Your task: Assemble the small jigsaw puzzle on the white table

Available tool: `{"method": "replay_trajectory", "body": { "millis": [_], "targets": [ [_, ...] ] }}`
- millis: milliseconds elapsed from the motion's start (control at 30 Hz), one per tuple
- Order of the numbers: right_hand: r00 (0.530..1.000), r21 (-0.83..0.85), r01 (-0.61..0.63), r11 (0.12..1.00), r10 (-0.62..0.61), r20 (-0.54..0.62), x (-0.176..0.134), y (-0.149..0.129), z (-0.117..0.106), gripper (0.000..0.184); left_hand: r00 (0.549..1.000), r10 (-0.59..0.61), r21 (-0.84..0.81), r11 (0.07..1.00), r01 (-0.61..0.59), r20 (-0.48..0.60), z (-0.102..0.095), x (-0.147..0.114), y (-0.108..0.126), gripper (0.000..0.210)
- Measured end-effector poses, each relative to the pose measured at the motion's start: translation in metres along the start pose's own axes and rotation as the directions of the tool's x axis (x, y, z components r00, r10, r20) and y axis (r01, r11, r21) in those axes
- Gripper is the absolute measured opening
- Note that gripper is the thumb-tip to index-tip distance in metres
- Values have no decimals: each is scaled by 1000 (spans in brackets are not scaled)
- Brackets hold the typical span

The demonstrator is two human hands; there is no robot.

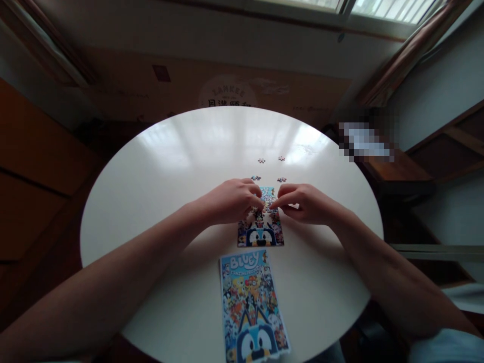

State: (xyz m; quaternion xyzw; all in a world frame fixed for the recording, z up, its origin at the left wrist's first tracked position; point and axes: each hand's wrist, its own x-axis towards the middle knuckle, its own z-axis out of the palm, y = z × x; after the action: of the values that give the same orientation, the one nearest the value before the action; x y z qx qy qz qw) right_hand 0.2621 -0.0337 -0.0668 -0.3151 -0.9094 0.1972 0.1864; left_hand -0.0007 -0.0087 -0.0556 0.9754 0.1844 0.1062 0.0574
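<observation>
A partly assembled jigsaw puzzle (260, 237) lies on the white table, with a blue cartoon dog's face at its near edge and gaps in its middle. My left hand (242, 200) comes over its left side, fingers curled down and tips close to the centre. From the right, my right hand (302, 202) reaches in with thumb and index finger drawn together at the puzzle's middle. What either hand's fingertips hold is too small to make out. The hands cover parts of the puzzle's sides. Nearer me lies a printed Bluey picture sheet (251, 307) showing the same design.
Beyond the puzzle lie several loose pieces, including a far-left piece (261, 161), a far-right piece (282, 158) and a nearer right one (282, 179). The round white table (132, 201) has a curved edge. A wooden bench (393, 169) stands off to the right.
</observation>
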Motion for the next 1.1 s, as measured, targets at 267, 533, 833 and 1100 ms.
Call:
{"method": "replay_trajectory", "body": {
  "millis": [267,533,833,1100],
  "targets": [
    [999,-50,2,999,1,52,-1,6,2,29,999,-39,-59,998,39,1,5,0,2,39],
    [999,27,2,1000,-3,41,-3,12,4,23,998,-60,-55,997,59,-11,5,-1,2,45],
    [999,155,27,988,-31,27,-3,14,3,24,998,-54,-108,993,51,-24,4,-3,-2,41],
    [959,199,-51,979,104,-264,-1,6,-3,21,930,-222,-245,958,152,-292,6,-6,-17,38]
  ]
}}
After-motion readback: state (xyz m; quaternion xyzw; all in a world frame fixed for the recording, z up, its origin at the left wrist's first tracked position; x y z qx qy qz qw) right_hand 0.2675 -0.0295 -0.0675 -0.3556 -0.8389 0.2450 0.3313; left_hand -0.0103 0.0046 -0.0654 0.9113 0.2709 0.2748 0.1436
